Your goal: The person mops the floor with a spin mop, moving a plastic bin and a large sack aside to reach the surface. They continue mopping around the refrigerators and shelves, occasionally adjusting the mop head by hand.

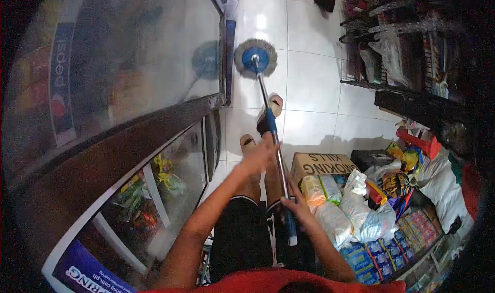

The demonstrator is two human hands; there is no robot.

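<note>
A spin mop with a round grey head [256, 58] and blue centre lies over the white tiled floor, its metal and blue handle [280, 164] slanting down toward my body. My right hand [296, 205] is closed around the lower handle, near the blue grip. Higher up, beside the middle of the shaft, is my left hand [262, 156], smeared by motion; whether it grips the shaft cannot be made out. It appears on the left side of the pole, above my sandalled feet.
Glass-fronted coolers [170, 66] line the left. At the right are a cardboard box [319, 162], filled plastic bags [356, 210], blue packs [361, 259] and a dark shelf rack [407, 56]. Another person's foot [324, 3] shows at the top.
</note>
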